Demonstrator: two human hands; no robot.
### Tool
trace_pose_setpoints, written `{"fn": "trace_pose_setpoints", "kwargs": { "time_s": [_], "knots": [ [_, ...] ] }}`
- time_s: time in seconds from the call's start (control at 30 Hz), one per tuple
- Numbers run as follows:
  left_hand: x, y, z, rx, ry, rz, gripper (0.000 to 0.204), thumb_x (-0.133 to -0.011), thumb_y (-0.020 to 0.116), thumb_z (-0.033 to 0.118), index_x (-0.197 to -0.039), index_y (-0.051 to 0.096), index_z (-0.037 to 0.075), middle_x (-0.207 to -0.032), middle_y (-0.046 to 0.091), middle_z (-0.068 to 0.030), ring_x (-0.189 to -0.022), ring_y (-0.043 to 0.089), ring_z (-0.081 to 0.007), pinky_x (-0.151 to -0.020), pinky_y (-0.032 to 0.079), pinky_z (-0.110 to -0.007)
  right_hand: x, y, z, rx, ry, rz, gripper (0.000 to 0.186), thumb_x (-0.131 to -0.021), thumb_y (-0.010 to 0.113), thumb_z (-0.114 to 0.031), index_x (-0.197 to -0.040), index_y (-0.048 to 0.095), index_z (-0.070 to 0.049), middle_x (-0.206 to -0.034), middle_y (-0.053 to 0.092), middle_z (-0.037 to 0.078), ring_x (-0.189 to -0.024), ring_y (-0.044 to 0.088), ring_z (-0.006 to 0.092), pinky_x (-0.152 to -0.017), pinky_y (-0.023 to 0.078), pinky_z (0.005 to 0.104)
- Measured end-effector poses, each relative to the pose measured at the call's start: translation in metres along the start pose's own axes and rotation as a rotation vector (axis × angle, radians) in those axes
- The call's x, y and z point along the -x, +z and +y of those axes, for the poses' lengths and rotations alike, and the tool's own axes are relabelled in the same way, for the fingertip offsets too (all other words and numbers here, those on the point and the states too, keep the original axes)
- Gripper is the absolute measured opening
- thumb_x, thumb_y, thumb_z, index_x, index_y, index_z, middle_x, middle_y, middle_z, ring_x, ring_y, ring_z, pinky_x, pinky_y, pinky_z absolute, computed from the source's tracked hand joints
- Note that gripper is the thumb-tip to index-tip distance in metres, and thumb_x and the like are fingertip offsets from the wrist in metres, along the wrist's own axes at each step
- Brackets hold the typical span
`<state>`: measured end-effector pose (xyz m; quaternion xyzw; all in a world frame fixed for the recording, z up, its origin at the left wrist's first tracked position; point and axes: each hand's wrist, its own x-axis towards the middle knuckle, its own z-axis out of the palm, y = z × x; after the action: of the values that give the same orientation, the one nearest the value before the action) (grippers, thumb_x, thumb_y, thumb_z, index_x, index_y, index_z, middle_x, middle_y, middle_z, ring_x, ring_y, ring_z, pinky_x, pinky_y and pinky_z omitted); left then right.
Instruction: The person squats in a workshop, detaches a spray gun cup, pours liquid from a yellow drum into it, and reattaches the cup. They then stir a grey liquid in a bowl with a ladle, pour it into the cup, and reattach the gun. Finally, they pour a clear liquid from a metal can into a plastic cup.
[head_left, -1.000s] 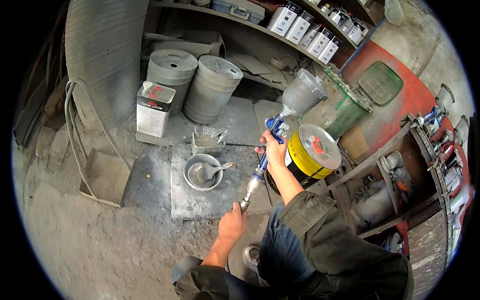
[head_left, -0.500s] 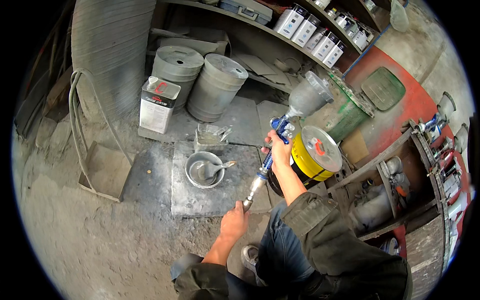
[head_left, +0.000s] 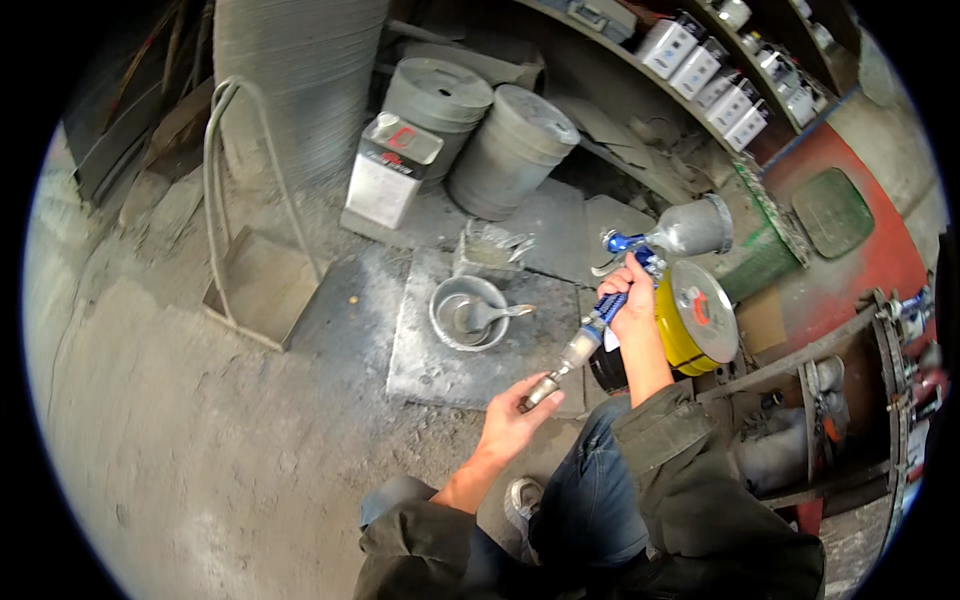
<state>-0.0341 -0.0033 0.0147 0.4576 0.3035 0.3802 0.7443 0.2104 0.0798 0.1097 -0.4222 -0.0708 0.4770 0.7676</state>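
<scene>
My right hand (head_left: 627, 300) grips the blue handle of a spray gun (head_left: 640, 250), whose grey cup (head_left: 705, 224) lies tipped toward the right. Below the handle, a clear filter and metal hose coupling (head_left: 546, 383) run down to my left hand (head_left: 513, 418), whose fingers are around the coupling with the thumb along it. Just left of the gun stands a metal bowl (head_left: 448, 338) with a ladle (head_left: 485, 310) in it, on a dusty slab (head_left: 412, 375). A yellow and black drum (head_left: 698, 325) with a red spout is close beside my right hand, partly hidden by it.
Two grey drums (head_left: 505, 150), a white can (head_left: 385, 188), a small container (head_left: 480, 258) and a large column (head_left: 290, 70) stand behind. A long-handled tray (head_left: 250, 310) is at left. Shelves of cans (head_left: 690, 75), a green bin (head_left: 750, 280) and a cluttered wooden rack (head_left: 810, 435) line the right.
The scene has shifted right as the camera turned. The gun's cup has tipped from upright toward the right, and my left hand's grip on the coupling has shifted, its thumb now extended.
</scene>
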Motion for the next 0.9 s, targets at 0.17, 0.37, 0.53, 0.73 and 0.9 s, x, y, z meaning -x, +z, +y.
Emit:
{"fn": "trace_pose_setpoints", "kwargs": {
  "time_s": [0.17, 0.37, 0.53, 0.73, 0.9],
  "knots": [
    [0.003, -0.008, 0.009, -0.053, -0.115, 0.153, 0.048, -0.086, 0.071, 0.037, -0.115, 0.065, -0.001, -0.073, 0.058, 0.0026, -0.064, 0.048, -0.0057, -0.058, 0.041, -0.022, 0.007, 0.025, 0.026, 0.044, 0.018, -0.100, 0.035, -0.089, 0.056, -0.014, -0.061, 0.037, -0.019, -0.053, 0.032, -0.008, -0.044, 0.032, 0.0062, -0.047, 0.030, 0.0239],
    [0.005, -0.018, 0.019, 0.153, -0.283, 0.148, 0.048, -0.088, 0.068, 0.035, -0.111, 0.066, -0.006, -0.080, 0.065, -0.0011, -0.071, 0.054, -0.0078, -0.065, 0.046, -0.025, 0.016, 0.051, 0.036, 0.048, -0.055, -0.131, 0.032, -0.088, 0.054, -0.010, -0.063, 0.036, -0.018, -0.054, 0.031, -0.008, -0.045, 0.030, 0.0056, -0.047, 0.029, 0.0236],
    [0.001, -0.035, 0.006, 0.049, -0.190, 0.125, 0.044, -0.091, 0.063, 0.038, -0.111, 0.068, 0.000, -0.086, 0.070, -0.0080, -0.081, 0.061, -0.0109, -0.074, 0.048, -0.027, 0.019, 0.065, 0.042, 0.052, -0.089, -0.130, 0.032, -0.087, 0.055, -0.009, -0.063, 0.035, -0.018, -0.053, 0.029, -0.007, -0.045, 0.030, 0.0065, -0.045, 0.028, 0.0241],
    [-0.015, -0.076, 0.016, -0.467, -0.343, -0.038, 0.047, -0.092, 0.060, 0.044, -0.112, 0.064, 0.001, -0.077, 0.063, -0.0046, -0.062, 0.060, -0.0128, -0.056, 0.051, -0.028, 0.001, 0.048, 0.022, 0.305, -0.150, -0.199, 0.030, -0.087, 0.059, -0.011, -0.065, 0.039, -0.017, -0.053, 0.028, -0.008, -0.045, 0.029, 0.0052, -0.045, 0.027, 0.0242],
    [0.015, -0.228, -0.060, -0.874, -0.453, 0.336, 0.051, -0.091, 0.051, 0.047, -0.113, 0.063, 0.003, -0.108, 0.065, -0.0243, -0.105, 0.061, -0.0375, -0.090, 0.047, -0.042, 0.021, -0.024, 0.031, 0.656, -0.068, -0.160, 0.021, -0.085, 0.062, -0.007, -0.069, 0.050, -0.012, -0.054, 0.041, -0.006, -0.043, 0.036, 0.0060, -0.043, 0.030, 0.0234]
  ]
}}
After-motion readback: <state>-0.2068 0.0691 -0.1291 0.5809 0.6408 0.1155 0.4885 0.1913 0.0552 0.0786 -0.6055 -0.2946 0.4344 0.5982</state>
